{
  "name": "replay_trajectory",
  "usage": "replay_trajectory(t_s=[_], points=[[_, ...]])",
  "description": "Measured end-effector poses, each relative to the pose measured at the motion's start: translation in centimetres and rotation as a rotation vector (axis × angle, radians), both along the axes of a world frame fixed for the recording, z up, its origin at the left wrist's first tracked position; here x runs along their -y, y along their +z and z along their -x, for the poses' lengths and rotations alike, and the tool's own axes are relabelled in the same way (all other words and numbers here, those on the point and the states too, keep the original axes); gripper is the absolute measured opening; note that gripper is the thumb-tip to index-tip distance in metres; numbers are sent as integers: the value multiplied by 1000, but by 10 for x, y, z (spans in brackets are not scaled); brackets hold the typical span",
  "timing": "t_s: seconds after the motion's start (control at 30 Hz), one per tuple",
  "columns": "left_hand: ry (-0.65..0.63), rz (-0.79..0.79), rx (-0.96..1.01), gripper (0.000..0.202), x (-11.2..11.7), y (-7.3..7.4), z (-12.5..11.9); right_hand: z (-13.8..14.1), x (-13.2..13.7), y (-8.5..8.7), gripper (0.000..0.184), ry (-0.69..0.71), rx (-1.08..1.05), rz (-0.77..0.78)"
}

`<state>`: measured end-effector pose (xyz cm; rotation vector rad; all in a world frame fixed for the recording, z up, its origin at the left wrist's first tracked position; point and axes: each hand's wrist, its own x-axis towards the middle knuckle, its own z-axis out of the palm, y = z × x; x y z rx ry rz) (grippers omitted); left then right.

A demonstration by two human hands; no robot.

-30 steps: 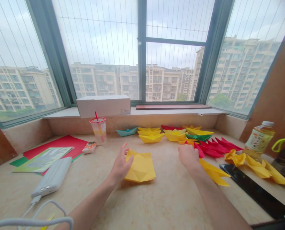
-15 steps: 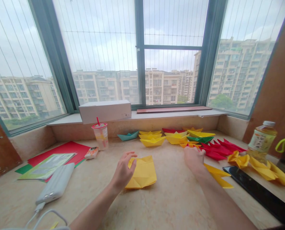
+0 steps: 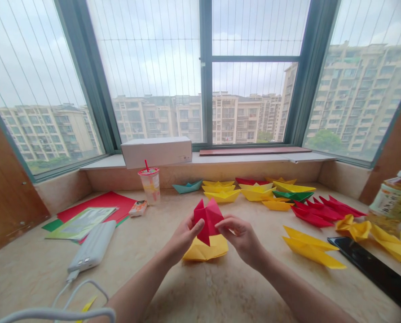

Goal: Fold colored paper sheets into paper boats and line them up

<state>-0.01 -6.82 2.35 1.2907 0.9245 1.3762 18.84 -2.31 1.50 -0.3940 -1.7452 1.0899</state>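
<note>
Both hands are raised over the middle of the table around a folded red paper [image 3: 208, 220] with pointed corners. My left hand [image 3: 187, 232] grips its left side, thumb in front. At its right edge, the fingers of my right hand [image 3: 236, 231] pinch the paper. Below and behind it lies a creased yellow paper [image 3: 207, 251] on the tabletop, partly covered from view. To the right of my right hand are yellow folded papers [image 3: 313, 249]. Beyond the hands stand folded paper boats, among them a yellow boat [image 3: 222, 196], a green boat [image 3: 293, 196] and a blue boat [image 3: 187, 187].
On the left are a power bank [image 3: 91, 246] with a white cable, red paper sheets [image 3: 95, 202] and a lidded cup [image 3: 149, 186]. At right lie red folded papers [image 3: 313, 211] and a black phone [image 3: 372, 269], near a drink bottle [image 3: 392, 199]. A white box [image 3: 156, 152] sits on the sill.
My right hand has come back from the folded papers at the right to the middle. The red paper is now between both hands; my left hand has left the yellow paper.
</note>
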Motion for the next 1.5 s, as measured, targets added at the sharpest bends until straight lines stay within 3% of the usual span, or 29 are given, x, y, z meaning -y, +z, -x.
replay_trajectory(t_s=[0.23,0.5,0.63,0.77,1.0,1.1,1.27,1.37,1.5], points=[[116,99,232,60,-2,2,3,1,-6,-5,26,39,-110,283],[261,23,184,45,-5,7,8,1,-7,1,36,-79,-39,299],[345,-19,158,56,-4,10,10,2,-9,-3,37,-131,-7,277],[335,-82,141,64,-3,15,12,-3,-12,0,32,-195,41,257],[213,9,25,49,-1,12,12,-7,-7,18,59,73,-38,501],[137,51,-28,44,-1,8,11,-6,-9,16,51,131,-48,529],[68,40,-74,37,1,8,9,-9,-17,9,43,40,-99,577],[105,52,-64,38,1,10,8,-11,-18,7,45,59,-24,566],[270,69,-82,40,-3,11,15,-8,-16,1,70,88,136,533]])
